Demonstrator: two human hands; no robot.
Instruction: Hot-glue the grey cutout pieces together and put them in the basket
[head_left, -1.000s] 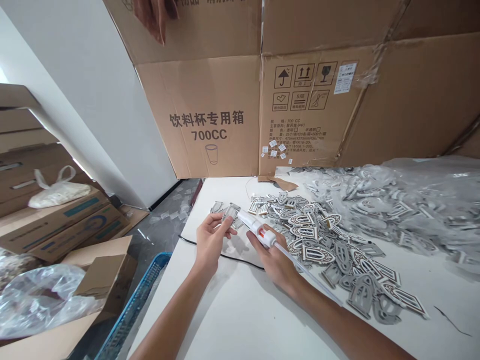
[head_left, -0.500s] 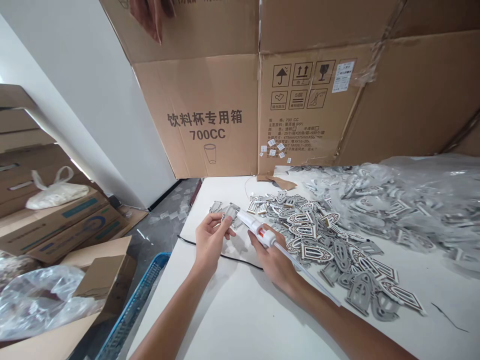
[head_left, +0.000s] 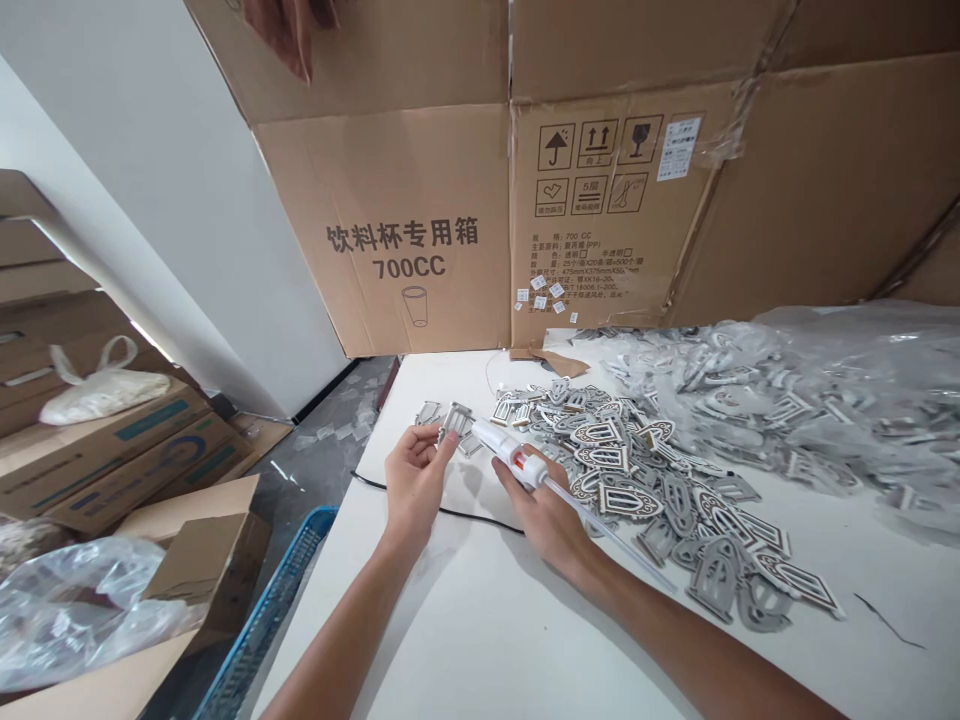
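My left hand (head_left: pixel 415 482) pinches a small grey barred frame piece (head_left: pixel 456 422) between thumb and fingers. My right hand (head_left: pixel 538 510) grips a white hot glue gun (head_left: pixel 510 455) with a red-orange part, its nozzle pointing left, a few centimetres from that piece. A long clear glue stick (head_left: pixel 611 538) runs from the gun's rear toward the lower right. Beside my right hand lies a loose pile of grey arched window-shaped cutouts (head_left: pixel 637 490) with white and dark outlines. Two similar pieces lie just beyond my left hand.
The pile rests on a white table (head_left: pixel 450 625), and a black cable (head_left: pixel 450 513) crosses it. Clear plastic (head_left: pixel 795 400) holds more pieces at the right. Large cardboard boxes (head_left: pixel 405 230) stand behind. At the left are a blue basket (head_left: pixel 277 600), flat boxes and plastic bags.
The whole scene has drifted slightly left and the boxes tilt a little more, so my head has turned. Both hands keep nearly the same pose and hold the same things.
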